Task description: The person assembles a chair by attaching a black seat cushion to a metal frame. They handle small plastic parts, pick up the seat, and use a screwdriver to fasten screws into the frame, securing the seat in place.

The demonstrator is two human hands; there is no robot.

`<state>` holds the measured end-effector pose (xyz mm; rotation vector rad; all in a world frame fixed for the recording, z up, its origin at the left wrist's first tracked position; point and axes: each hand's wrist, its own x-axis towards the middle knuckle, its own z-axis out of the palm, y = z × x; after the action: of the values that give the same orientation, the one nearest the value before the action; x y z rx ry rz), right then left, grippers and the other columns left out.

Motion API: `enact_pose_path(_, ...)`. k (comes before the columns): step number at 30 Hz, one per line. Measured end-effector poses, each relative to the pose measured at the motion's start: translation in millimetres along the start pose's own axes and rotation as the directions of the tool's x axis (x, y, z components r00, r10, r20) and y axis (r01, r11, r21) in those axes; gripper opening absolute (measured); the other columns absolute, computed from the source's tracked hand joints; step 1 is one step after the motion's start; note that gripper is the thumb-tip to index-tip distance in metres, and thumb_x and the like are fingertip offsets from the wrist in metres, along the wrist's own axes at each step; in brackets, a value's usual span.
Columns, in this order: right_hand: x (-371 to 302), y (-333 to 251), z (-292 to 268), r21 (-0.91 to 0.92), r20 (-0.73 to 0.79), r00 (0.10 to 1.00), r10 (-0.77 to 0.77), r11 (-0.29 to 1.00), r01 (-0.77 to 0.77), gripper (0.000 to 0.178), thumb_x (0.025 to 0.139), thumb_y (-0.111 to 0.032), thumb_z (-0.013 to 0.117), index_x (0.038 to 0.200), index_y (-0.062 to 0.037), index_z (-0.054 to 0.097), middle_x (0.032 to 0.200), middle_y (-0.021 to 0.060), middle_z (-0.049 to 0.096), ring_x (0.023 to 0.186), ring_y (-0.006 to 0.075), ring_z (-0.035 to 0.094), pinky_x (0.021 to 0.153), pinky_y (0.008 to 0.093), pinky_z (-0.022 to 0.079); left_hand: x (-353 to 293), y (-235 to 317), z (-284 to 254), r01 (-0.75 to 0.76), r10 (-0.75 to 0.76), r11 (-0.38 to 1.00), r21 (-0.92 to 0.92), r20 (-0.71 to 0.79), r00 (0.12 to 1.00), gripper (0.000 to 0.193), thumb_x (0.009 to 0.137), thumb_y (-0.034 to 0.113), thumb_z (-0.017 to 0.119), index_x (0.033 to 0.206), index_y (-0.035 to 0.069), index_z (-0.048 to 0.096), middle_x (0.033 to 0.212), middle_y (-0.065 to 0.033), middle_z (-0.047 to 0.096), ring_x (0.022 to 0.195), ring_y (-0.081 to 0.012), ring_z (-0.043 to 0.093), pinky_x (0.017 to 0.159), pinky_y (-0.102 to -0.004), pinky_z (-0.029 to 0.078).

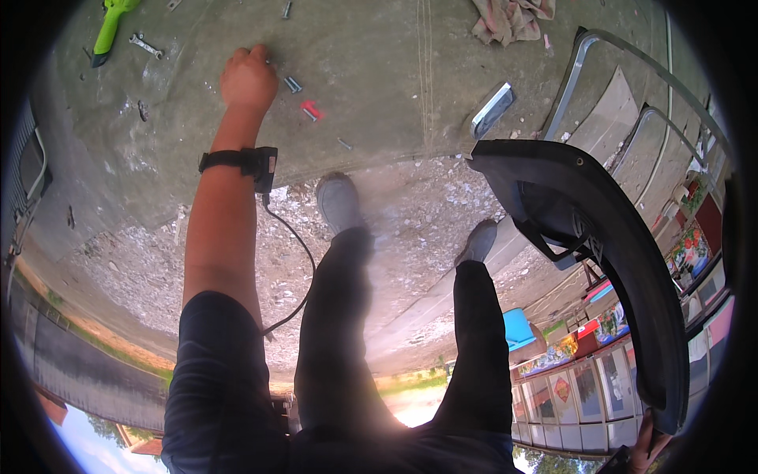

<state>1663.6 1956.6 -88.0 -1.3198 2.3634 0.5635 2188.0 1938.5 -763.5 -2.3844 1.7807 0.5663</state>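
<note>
My left hand (249, 77) reaches down to the green-grey floor sheet with its fingers curled closed. Whatever the fingertips hold, if anything, is hidden. Just to its right lie silver bolts (293, 84), and beside them another bolt (310, 114) on a small red scrap (313, 108). At the lower right rim, my right hand (649, 436) grips the end of a long curved black plastic panel (632, 213), which looks like a fender. This panel rises along my right side, with a bracket-like frame on its inner face.
A combination wrench (146, 46) and a green-handled tool (107, 31) lie at the far left. At the far right are a crumpled cloth (509, 20), a silver-blue box-shaped piece (493, 109) and bent metal tubing (576, 67). Rough pale gravel (407, 205) lies around my shoes. A cable hangs from my left wrist strap.
</note>
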Motion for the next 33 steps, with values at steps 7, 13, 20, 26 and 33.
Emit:
enact_pose_path(7, -2, 8, -7, -0.068, 0.013, 1.000, 0.002, 0.998, -0.001, 0.020, 0.089, -0.006, 0.069, 0.107, 0.0041, 0.068, 0.098, 0.0088, 0.069, 0.082, 0.0135, 0.062, 0.069, 0.0294, 0.051, -10, -7, 6, 0.041, -0.039, 0.996, -0.081, 0.022, 0.999, 0.021, 0.083, 0.022, 0.072, 0.101, 0.013, 0.067, 0.106, -0.0135, 0.064, 0.102, -0.0358, 0.062, 0.086, -0.0475, 0.052)
enact_pose_path(13, -1, 12, -10, -0.105, 0.044, 0.995, -0.090, 0.990, 0.095, 0.024, 0.086, 0.000, 0.068, 0.109, 0.0044, 0.069, 0.099, 0.0105, 0.070, 0.084, 0.0157, 0.063, 0.072, 0.0295, 0.051, -17, -7, 3, 0.052, -0.052, 0.993, -0.110, 0.002, 0.999, 0.020, 0.084, 0.021, 0.070, 0.101, 0.012, 0.067, 0.104, -0.0132, 0.065, 0.101, -0.0343, 0.063, 0.084, -0.0462, 0.053)
enact_pose_path(20, 7, -19, 0, -0.043, 0.099, 0.995, -0.019, 0.999, 0.023, 0.032, 0.086, -0.002, 0.066, 0.118, 0.0049, 0.065, 0.105, 0.0096, 0.069, 0.094, 0.0193, 0.063, 0.079, 0.0334, 0.051, -29, 4, 5, 0.102, -0.080, 0.982, -0.161, 0.134, 0.988, 0.028, 0.087, 0.033, 0.069, 0.099, 0.009, 0.067, 0.102, -0.0167, 0.069, 0.095, -0.0368, 0.067, 0.082, -0.0475, 0.053)
enact_pose_path(26, 6, 48, -25, 0.039, 0.080, 0.996, 0.044, 0.998, -0.047, 0.040, 0.091, -0.003, 0.066, 0.130, 0.0028, 0.056, 0.124, 0.0127, 0.063, 0.109, 0.0197, 0.059, 0.098, 0.0337, 0.043, -34, 14, 21, 0.186, -0.161, 0.980, -0.067, 0.273, 0.948, 0.042, 0.089, 0.044, 0.068, 0.099, 0.003, 0.067, 0.100, -0.0198, 0.071, 0.095, -0.0397, 0.068, 0.080, -0.0506, 0.053)
enact_pose_path(33, -4, 12, -1, 0.013, 0.011, 1.000, -0.016, 1.000, 0.016, 0.042, 0.089, -0.003, 0.067, 0.130, 0.0039, 0.058, 0.125, 0.0119, 0.063, 0.113, 0.0192, 0.058, 0.099, 0.0330, 0.041, -29, 34, 23, 0.108, -0.095, 0.993, -0.047, 0.224, 0.970, 0.037, 0.088, 0.038, 0.067, 0.107, 0.006, 0.066, 0.110, -0.0192, 0.066, 0.100, -0.0385, 0.066, 0.083, -0.0497, 0.054)
